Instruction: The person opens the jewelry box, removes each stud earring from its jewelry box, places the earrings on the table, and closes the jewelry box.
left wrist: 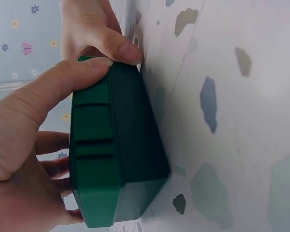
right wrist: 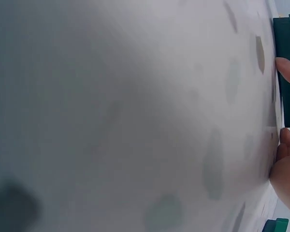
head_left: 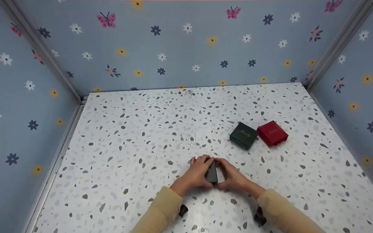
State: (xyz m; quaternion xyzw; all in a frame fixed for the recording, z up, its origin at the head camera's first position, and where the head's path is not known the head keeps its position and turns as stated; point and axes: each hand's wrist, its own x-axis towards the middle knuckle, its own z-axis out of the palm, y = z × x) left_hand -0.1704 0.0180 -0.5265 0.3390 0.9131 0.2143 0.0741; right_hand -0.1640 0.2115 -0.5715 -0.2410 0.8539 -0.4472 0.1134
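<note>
A dark green jewelry box (head_left: 211, 174) stands on edge at the table's front middle, between both hands. My left hand (head_left: 197, 171) grips it from the left, with the thumb at the near end and fingers on the far side. From the right, my right hand (head_left: 232, 176) holds its two ends between thumb and fingertips, leaving a gap at the palm. In the left wrist view, the green box (left wrist: 92, 125) shows ridged bands, and the right thumb (left wrist: 128, 52) rests at its upper corner. The right wrist view catches only a slice of the box (right wrist: 287, 104) at the edge.
Farther back on the right lie a second green jewelry box (head_left: 243, 136) and a red one (head_left: 272, 133), side by side with gold lettering. The speckled white table (head_left: 134, 129) is bounded by blue flowered panels (head_left: 173, 45) at the back and both sides.
</note>
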